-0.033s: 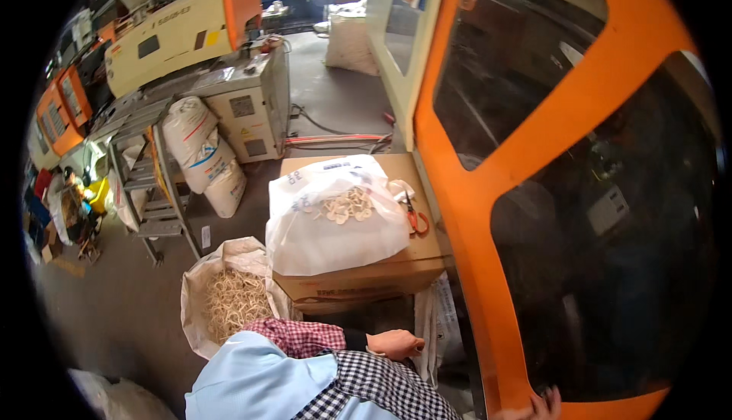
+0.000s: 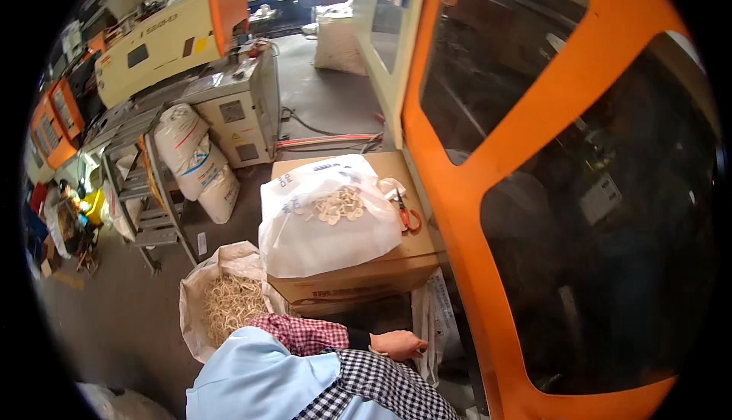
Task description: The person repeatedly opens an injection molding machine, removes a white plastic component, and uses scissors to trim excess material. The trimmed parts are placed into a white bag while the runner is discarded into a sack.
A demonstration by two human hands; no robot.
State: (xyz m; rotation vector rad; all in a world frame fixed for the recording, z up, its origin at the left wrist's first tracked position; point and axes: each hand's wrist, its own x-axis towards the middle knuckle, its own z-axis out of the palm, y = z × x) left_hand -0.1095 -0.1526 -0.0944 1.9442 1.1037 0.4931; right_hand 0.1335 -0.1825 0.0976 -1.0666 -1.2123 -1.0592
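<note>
reaching from a checked sleeve (image 2: 309,334), the left hand (image 2: 396,344) is curled beside a white bag (image 2: 441,319) near the carton (image 2: 374,281) and orange door (image 2: 457,191); whether it grips the bag cannot be told. the right hand is out of view. orange-handled scissors (image 2: 403,213) and pale pieces (image 2: 339,205) lie above.

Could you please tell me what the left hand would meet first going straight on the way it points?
The left hand points right, toward the white bag, which it would probably meet first; depth is unclear, and they may already touch.
</note>
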